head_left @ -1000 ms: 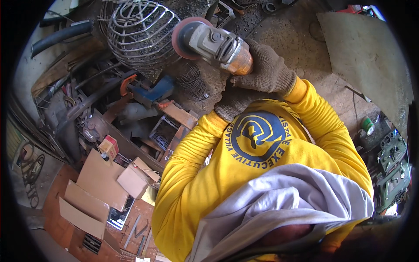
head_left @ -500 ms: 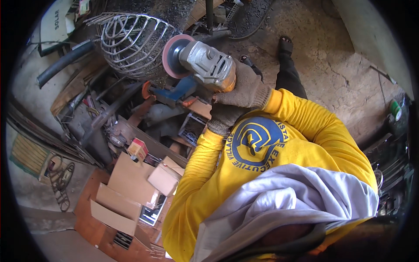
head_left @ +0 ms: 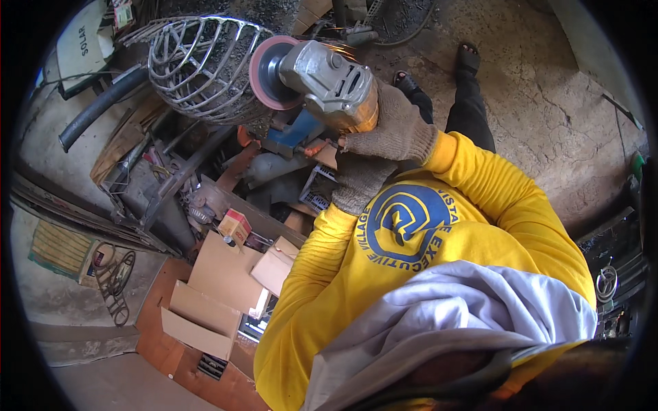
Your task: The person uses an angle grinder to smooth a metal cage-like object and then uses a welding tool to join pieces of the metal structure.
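Right hand (head_left: 394, 130), in a coarse grey-brown knitted glove, closed tight around the rear body of a silver-grey metal angle grinder with an orange-yellow casing (head_left: 332, 82); fingers wrapped fully round, nothing else in that grip. Left hand (head_left: 356, 181), gloved the same, tucked just below and behind the right; probably closed on the underside or side handle of the tool, though the right wrist hides the contact, so cannot tell how far shut.

Grinder held up ahead of the chest, out beyond a yellow long-sleeved shirt with a blue round emblem (head_left: 404, 226); long axis running from the right glove up and to the left, ending in a flat pink-red round grinding disc (head_left: 269, 72). Disc face turned leftward, edge touching or just beside a rusty grey domed cage of bent wire bars (head_left: 199, 65); a few faint sparks visible above the gear head. Cage lying up and left of the grip, on the line of the tool's axis; right hand nearer to it, left hand behind.

Tool itself: dull cast-metal gear head, scuffed; vented body slots on top; disc worn, with a dark hub at centre.

Around: a blue metal clamp-like part (head_left: 298, 130) under the grinder; open brown cardboard boxes with flaps spread (head_left: 219, 288) down left; a thick black hose (head_left: 99, 109) at left; cracked pale concrete floor (head_left: 541, 89) at right.
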